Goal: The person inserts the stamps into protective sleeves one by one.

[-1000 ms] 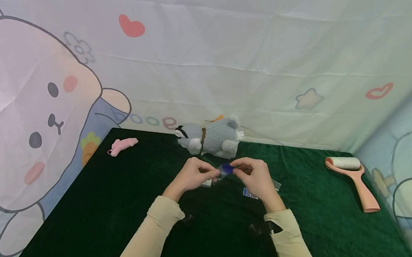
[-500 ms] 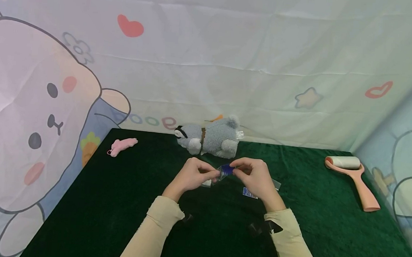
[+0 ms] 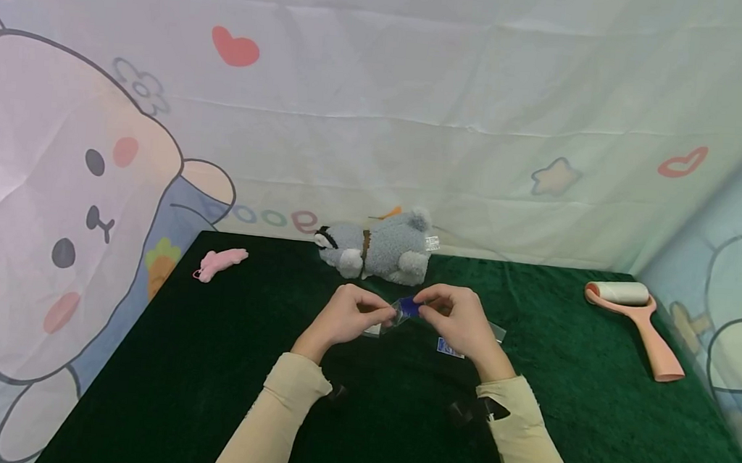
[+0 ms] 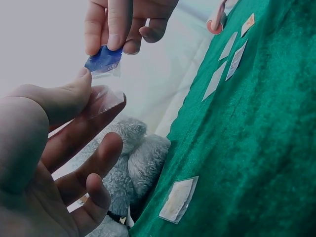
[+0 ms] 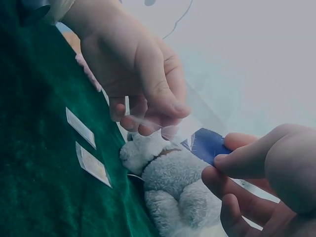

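Note:
Above the green cloth, my two hands hold a small clear plastic bag with a blue piece at one end. My left hand pinches the clear plastic bag between thumb and forefinger, its other fingers loosely bent. With thumb and fingertips, my right hand pinches the flat blue piece, which bears small white print in the left wrist view. Whether the blue piece lies inside the bag or is part of it, I cannot tell. Below the hands lie a small pale packet and a blue-and-white card.
A grey plush toy lies on its side at the back edge, just beyond my hands. The pink plush is at the far left, and an orange-handled lint roller at the right. Several flat packets lie on the green cloth.

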{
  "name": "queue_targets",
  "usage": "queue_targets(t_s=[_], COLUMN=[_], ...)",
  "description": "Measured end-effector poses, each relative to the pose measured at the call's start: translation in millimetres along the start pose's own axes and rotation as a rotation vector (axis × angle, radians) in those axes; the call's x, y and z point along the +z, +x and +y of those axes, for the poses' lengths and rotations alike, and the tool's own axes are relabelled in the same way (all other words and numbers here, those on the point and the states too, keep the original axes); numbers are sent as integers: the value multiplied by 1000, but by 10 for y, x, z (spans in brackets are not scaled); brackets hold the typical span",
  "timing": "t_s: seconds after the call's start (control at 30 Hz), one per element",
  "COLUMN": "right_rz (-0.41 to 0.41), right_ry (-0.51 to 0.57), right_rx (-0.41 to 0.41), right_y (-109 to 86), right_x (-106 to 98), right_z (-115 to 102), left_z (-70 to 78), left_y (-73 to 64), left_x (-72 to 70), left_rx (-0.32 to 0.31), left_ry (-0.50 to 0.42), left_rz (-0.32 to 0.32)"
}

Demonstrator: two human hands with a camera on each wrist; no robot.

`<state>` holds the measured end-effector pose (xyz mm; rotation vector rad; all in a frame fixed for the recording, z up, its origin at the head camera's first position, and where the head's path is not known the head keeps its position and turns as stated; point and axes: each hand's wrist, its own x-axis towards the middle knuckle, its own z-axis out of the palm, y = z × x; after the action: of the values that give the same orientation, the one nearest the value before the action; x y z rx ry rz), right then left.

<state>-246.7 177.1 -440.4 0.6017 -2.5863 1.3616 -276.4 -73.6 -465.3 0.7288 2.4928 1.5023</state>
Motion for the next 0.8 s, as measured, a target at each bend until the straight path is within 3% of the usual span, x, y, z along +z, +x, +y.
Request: queue_targets(t_s=[0.37, 0.8], right_rz=[5, -45], right_ry=[31, 21], right_rx=[-19, -77], right_y=[-9, -7], right_x=[-19, -9], right_z=[-1, 15], left_z=[-9, 4], left_y=[3, 6], left_x=[12, 33], left_rx=[4, 55], left_ry=[2, -31], left_rz=[9, -16])
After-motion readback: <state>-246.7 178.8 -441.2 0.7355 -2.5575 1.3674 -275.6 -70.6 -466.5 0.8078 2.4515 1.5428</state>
